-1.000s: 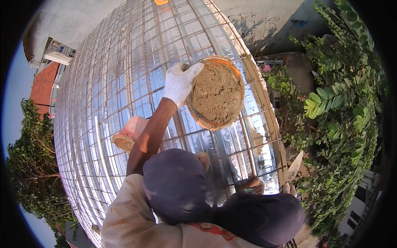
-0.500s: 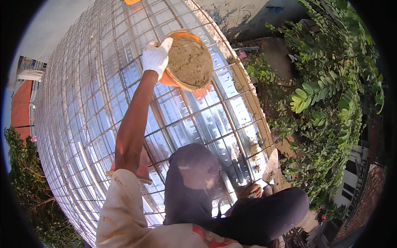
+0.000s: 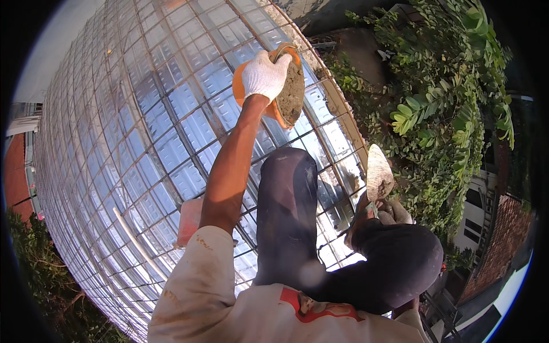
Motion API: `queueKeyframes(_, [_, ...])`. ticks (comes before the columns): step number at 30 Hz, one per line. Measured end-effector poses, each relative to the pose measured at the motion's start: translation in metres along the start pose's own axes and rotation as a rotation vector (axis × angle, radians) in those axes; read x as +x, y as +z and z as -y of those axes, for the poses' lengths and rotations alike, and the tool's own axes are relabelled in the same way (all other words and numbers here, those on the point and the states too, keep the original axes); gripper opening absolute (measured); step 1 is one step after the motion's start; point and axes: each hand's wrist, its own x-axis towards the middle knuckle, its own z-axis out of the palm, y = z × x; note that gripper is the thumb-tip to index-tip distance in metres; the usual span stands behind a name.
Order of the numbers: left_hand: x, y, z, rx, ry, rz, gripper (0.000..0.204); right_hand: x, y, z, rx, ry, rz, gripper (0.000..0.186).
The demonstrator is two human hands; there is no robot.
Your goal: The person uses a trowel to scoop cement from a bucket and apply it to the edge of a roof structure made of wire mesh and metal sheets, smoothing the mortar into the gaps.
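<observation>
My left hand (image 3: 265, 77) wears a white glove and grips the rim of an orange bucket (image 3: 240, 86) of grey-brown mortar (image 3: 290, 97), tilted to the right above the rebar grid (image 3: 143, 143). My right hand (image 3: 392, 212), in a dirty grey glove, is closed on the handle of a trowel (image 3: 378, 171) by the slab's right edge, beside my foot. My right arm is mostly hidden behind my bent right leg (image 3: 406, 257). A faded pink bucket (image 3: 190, 220) sits partly behind my left forearm.
The mesh lies over shiny corrugated metal decking (image 3: 183, 177), with a pale pipe (image 3: 137, 240) on it. A rough edge (image 3: 349, 126) drops away on the right to leafy branches (image 3: 440, 114) and buildings below. My left knee (image 3: 286, 177) rests centre on the deck.
The orange bucket has tipped from facing up to leaning steeply rightward in my left hand. My left knee and the trowel in my right hand appear higher in view.
</observation>
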Motion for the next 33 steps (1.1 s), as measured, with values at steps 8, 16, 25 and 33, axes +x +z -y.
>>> queueKeyframes(8, [0.011,-0.027,0.023,-0.046,0.008,0.011,0.065,0.112,0.007,0.076,-0.676,-0.455,-0.191,0.027])
queueKeyframes(16, [0.004,-0.035,0.034,-0.045,0.037,0.043,0.065,0.245,0.041,0.219,-1.428,-0.697,-0.214,0.014])
queueKeyframes(25, [0.004,-0.034,0.040,-0.111,0.065,-0.063,0.063,0.334,0.047,0.207,-1.324,-0.893,0.352,0.019])
queueKeyframes(33, [0.018,-0.025,0.047,-0.101,-0.007,-0.140,0.059,0.317,0.098,0.169,-0.813,-0.842,0.551,0.027])
